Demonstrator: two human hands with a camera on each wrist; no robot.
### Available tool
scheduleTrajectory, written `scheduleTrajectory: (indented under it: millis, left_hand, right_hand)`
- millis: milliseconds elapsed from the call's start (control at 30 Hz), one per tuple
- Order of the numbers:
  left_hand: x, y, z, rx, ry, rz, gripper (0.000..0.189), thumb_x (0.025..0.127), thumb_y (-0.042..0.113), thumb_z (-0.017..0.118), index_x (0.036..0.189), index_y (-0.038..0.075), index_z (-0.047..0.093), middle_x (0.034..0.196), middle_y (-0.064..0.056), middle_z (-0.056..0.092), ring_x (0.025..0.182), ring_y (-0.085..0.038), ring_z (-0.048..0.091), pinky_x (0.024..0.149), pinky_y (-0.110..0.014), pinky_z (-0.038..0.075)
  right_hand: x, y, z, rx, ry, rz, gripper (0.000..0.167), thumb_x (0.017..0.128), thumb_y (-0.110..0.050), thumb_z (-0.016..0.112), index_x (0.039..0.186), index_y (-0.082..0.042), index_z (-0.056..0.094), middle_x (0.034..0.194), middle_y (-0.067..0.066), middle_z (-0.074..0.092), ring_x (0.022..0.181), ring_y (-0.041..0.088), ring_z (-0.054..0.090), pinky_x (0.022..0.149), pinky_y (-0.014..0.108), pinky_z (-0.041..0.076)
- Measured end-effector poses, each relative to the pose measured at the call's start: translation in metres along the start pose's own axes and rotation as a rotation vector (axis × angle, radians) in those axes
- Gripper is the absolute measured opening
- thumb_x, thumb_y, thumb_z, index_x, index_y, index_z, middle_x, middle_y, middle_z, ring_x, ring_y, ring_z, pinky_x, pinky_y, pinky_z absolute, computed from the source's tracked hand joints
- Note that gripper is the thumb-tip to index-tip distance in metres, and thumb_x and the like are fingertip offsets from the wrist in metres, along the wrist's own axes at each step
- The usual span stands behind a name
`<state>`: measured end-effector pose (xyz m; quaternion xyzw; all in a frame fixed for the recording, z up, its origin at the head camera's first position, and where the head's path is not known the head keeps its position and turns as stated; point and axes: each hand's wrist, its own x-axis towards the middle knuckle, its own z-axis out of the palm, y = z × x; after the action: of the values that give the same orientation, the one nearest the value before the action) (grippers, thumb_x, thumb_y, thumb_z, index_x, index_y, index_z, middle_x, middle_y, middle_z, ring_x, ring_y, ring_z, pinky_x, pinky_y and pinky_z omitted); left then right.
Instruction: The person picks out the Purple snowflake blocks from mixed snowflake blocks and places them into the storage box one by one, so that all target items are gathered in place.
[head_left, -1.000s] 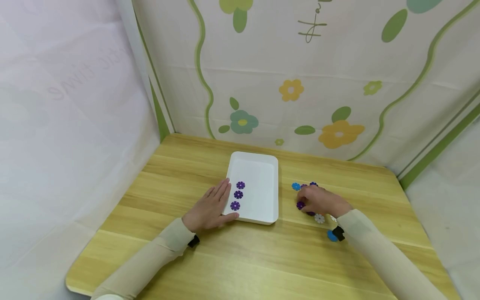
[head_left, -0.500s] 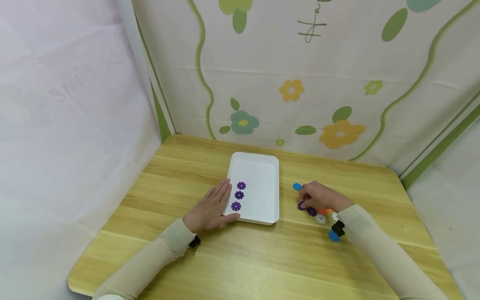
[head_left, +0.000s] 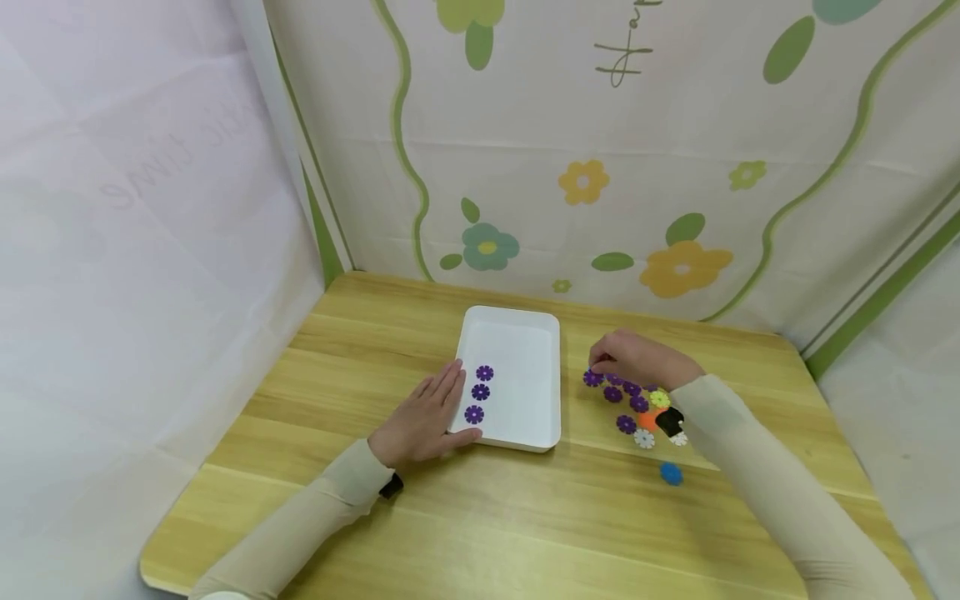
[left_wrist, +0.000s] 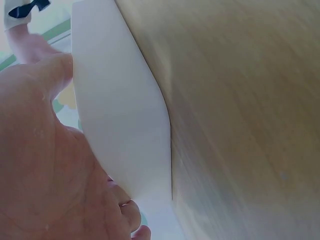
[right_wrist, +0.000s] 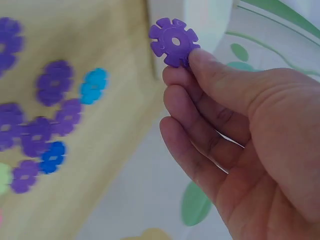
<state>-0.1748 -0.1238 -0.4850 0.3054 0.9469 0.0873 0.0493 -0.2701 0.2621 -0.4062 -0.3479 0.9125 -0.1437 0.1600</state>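
Observation:
My right hand [head_left: 641, 357] pinches a purple snowflake disc [right_wrist: 169, 54] between thumb and forefinger, raised over the far side of the loose discs. In the right wrist view its notched edge and round centre hole show plainly. My left hand [head_left: 420, 419] lies with straight fingers along the left rim of the white tray [head_left: 521, 387], thumb at the near corner. Inside the tray, three purple discs [head_left: 476, 392] form a line along the left side. The left wrist view shows the palm against the tray's outer wall [left_wrist: 120, 110].
Right of the tray lie several purple discs [head_left: 612, 395], a yellow one [head_left: 660, 400], an orange one [head_left: 647, 420] and a white one [head_left: 644, 439]. A blue disc [head_left: 671, 474] sits nearer me. A patterned cloth [head_left: 517, 208] stands behind the table.
My right hand has risen out of the loose discs and moved toward the far side with a purple disc, uncovering more of the pile. The left hand stays on the tray.

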Motion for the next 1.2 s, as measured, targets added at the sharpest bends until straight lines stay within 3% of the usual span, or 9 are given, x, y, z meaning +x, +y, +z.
scheduleTrajectory:
  millis: [233, 367, 800, 967, 1200]
  left_hand:
    - [0.001, -0.001, 0.001, -0.012, -0.022, -0.008, 0.101, 0.105, 0.068, 0.045, 0.166, -0.007, 0.015, 0.177, -0.024, 0.007, 0.166, -0.040, 0.010, 0.132, -0.057, 0.023]
    - [0.001, -0.001, 0.003, -0.026, 0.011, 0.005, 0.100, 0.105, 0.065, 0.049, 0.165, -0.009, 0.018, 0.176, -0.025, 0.011, 0.165, -0.041, 0.013, 0.131, -0.059, 0.025]
    - [0.002, 0.001, -0.001, 0.008, -0.054, -0.036, 0.103, 0.104, 0.071, 0.043, 0.167, -0.005, 0.013, 0.178, -0.021, 0.006, 0.166, -0.037, 0.009, 0.133, -0.055, 0.023]
    - [0.002, 0.000, 0.000, 0.011, -0.077, -0.040, 0.104, 0.104, 0.073, 0.039, 0.167, -0.004, 0.011, 0.178, -0.020, 0.002, 0.167, -0.036, 0.005, 0.134, -0.054, 0.020]
    - [0.002, 0.000, 0.000, 0.006, -0.057, -0.042, 0.103, 0.104, 0.072, 0.042, 0.167, -0.004, 0.013, 0.178, -0.021, 0.004, 0.167, -0.036, 0.007, 0.133, -0.055, 0.022]
  right_hand:
    - [0.032, -0.022, -0.022, -0.054, 0.011, -0.046, 0.020, 0.105, -0.004, 0.063, 0.093, -0.008, 0.078, 0.088, 0.004, 0.077, 0.070, 0.008, 0.058, 0.070, 0.028, 0.056]
    - [0.053, -0.032, -0.025, -0.089, 0.007, -0.058, 0.017, 0.104, -0.007, 0.066, 0.096, -0.009, 0.080, 0.091, 0.003, 0.078, 0.073, 0.009, 0.061, 0.074, 0.029, 0.058]
    - [0.124, -0.046, 0.001, -0.022, 0.000, -0.005, 0.015, 0.105, -0.014, 0.067, 0.100, -0.011, 0.081, 0.097, 0.002, 0.078, 0.084, 0.014, 0.066, 0.085, 0.033, 0.060]
    - [0.142, -0.047, 0.012, 0.020, 0.034, 0.019, 0.014, 0.104, -0.016, 0.069, 0.103, -0.012, 0.082, 0.099, 0.002, 0.079, 0.087, 0.015, 0.067, 0.086, 0.032, 0.060]
    - [0.160, -0.044, 0.029, 0.170, 0.077, 0.096, 0.015, 0.105, -0.016, 0.068, 0.104, -0.012, 0.083, 0.103, 0.003, 0.079, 0.092, 0.017, 0.068, 0.087, 0.032, 0.059]
